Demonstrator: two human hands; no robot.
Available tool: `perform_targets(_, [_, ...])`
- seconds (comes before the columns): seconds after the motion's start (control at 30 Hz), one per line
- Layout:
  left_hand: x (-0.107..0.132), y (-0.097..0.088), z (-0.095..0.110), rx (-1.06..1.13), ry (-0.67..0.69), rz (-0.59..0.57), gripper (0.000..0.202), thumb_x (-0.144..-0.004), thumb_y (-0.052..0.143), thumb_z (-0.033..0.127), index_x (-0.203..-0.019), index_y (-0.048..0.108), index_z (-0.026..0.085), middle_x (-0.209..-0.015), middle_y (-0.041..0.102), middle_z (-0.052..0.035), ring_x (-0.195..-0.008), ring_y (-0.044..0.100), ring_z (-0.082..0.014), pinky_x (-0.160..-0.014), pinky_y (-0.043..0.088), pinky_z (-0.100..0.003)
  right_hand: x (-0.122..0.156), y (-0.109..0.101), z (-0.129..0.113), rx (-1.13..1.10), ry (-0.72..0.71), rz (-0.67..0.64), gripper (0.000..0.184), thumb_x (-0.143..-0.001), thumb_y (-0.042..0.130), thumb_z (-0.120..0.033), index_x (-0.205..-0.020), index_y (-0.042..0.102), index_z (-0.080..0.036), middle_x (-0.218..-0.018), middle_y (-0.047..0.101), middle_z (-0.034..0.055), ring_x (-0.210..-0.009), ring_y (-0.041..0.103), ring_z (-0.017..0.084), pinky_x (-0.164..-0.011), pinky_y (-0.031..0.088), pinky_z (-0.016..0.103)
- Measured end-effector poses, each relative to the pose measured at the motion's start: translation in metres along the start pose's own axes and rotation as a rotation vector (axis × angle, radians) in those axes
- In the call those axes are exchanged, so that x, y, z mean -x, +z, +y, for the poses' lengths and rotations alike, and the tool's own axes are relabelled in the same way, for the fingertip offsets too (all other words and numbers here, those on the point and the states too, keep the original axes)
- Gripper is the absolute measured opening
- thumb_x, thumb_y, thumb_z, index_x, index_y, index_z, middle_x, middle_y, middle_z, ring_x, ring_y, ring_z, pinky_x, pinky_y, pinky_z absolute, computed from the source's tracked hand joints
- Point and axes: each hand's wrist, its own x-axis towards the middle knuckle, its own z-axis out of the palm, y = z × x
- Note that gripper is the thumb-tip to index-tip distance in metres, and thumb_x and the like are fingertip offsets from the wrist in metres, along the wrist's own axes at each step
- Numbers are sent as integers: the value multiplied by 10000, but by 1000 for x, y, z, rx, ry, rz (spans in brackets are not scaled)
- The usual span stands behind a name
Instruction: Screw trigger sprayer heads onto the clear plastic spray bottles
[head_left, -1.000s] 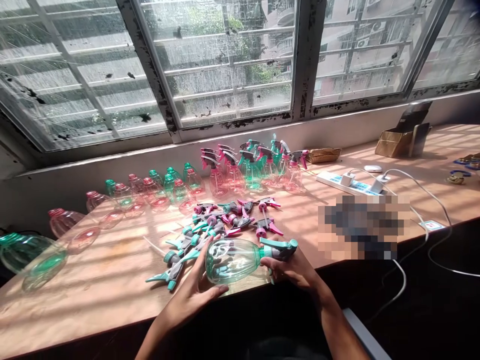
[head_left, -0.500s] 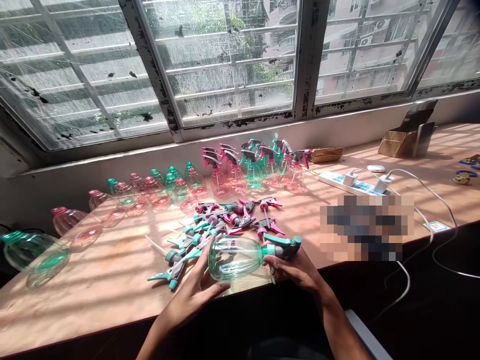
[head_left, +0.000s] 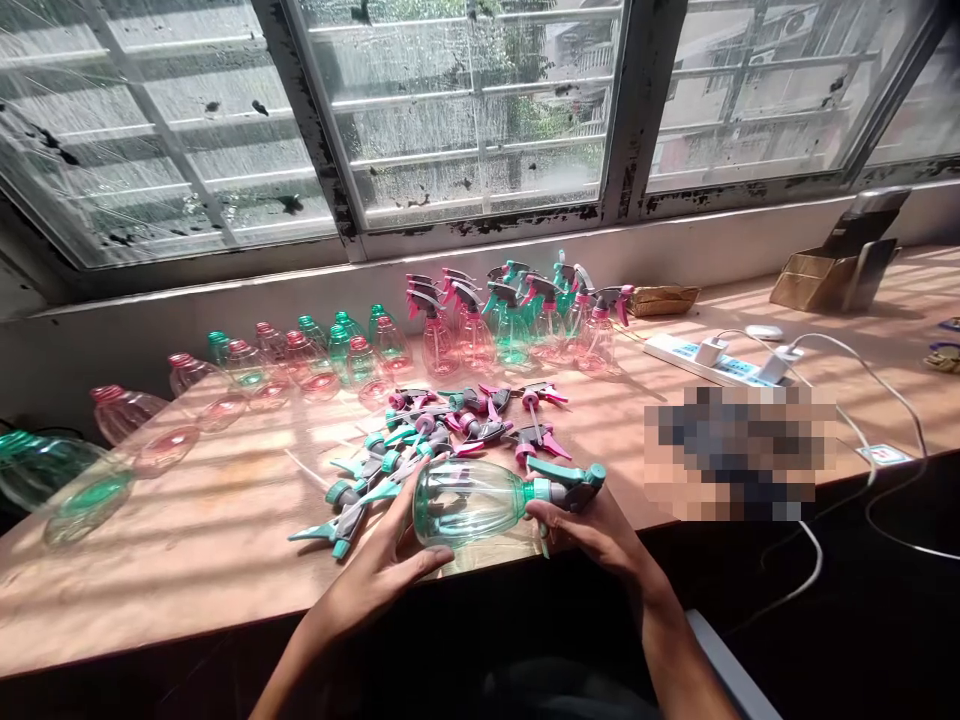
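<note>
Holding a see-through green spray bottle [head_left: 472, 503] sideways, near the front edge of the wooden table [head_left: 217, 545], with left hand [head_left: 388, 560] curled around its bottom, with right hand [head_left: 592, 528] gripping its green-and-gray spray top [head_left: 574, 483], beside loose spray tops [head_left: 480, 428].

Two hands [head_left: 589, 530], one held green spray bottle [head_left: 469, 505], about ten sprayer-topped bottles [head_left: 439, 345], about thirteen open bottles [head_left: 306, 368], over a dozen loose spray heads [head_left: 341, 494], two white plugs [head_left: 710, 351]
</note>
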Motion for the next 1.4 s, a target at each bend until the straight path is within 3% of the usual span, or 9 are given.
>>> perform_targets(0.2, [2, -1, 6, -199, 97, 62, 868, -993, 640, 422, -1645, 70, 364, -1747, 49, 35, -1590, -27, -349, -1280, 12, -514, 5, -1, 6, -4, 58, 18, 267, -849, 827, -407, -937, 700, -190, -790, 608, -16, -691, 554, 127, -574, 488, 228])
perform_targets(0.33, [2, -1, 4, -151, 55, 48, 1003, -926, 728, 450, -1647, 38, 352, -1747, 25, 17, -1587, -13, -362, -1280, 58, -516, 4, 1, 6, -33, 93, 37, 314, -819, 853, -408, -989, 688, -202, -792, 598, -21, -662, 555, 120, -551, 499, 221])
perform_targets(0.5, [2, -1, 0, -127, 13, 49, 945, -925, 710, 498, -1647, 119, 347, -1737, 144, 5, -1582, 46, -383, -1287, 89, -521, 3, 4, -2, -93, 96, 8, 326, -800, 861, -425, -905, 653, -196, -673, 567, -44, -541, 504, 106, -473, 456, 231])
perform_targets(0.63, [1, 2, 8, -103, 42, 22, 954, -953, 699, 424, -1642, 41, 391, -1747, 64, 25, -1588, 63, -349, -1279, 151, -501, 2, 4, -4, -86, 12, 47, 318, -803, 857, -429, -906, 686, -181, -714, 613, -23, -618, 539, 116, -537, 458, 230])
perform_targets(0.8, [1, -2, 7, -260, 55, 47, 960, -956, 690, 430, -1634, 12, 406, -1745, 38, 51, -1590, 14, -348, -1278, 49, -525, 0, 4, -1, -123, 17, 60, 388, -792, 861, -445, -1034, 698, -189, -734, 710, 4, -602, 602, 144, -542, 491, 257])
perform_targets(1.0, [2, -6, -8, -157, -43, 76, 931, -902, 715, 538, -1639, 171, 371, -1733, 163, 10, -1566, 140, -411, -1274, 141, -544, -3, 2, 0, -139, 7, 35, 279, -815, 856, -398, -947, 725, -190, -737, 726, 9, -627, 641, 155, -588, 503, 268])
perform_targets(1.13, [-2, -2, 2, -48, -42, 13, 972, -935, 709, 456, -1646, 50, 378, -1743, 108, -7, -1570, 163, -373, -1261, 216, -514, -4, 4, -5, -180, -2, 44, 302, -799, 876, -376, -980, 710, -201, -731, 725, -10, -652, 655, 152, -605, 488, 253])
perform_targets(1.27, [-3, -1, 9, -95, 39, 23, 917, -972, 667, 396, -1647, 47, 379, -1751, 3, 6, -1585, 90, -349, -1268, 163, -488, -5, 6, -5, -179, 8, 76, 312, -802, 870, -393, -976, 693, -204, -723, 734, -13, -604, 631, 138, -563, 459, 243])
perform_targets(1.4, [-3, -1, 11, -156, 32, 76, 876, -996, 621, 423, -1649, 38, 371, -1749, -47, 31, -1587, -33, -347, -1267, 109, -509, -11, 8, -6, -160, 15, 67, 322, -813, 849, -425, -988, 693, -204, -719, 744, -5, -618, 651, 157, -592, 480, 261])
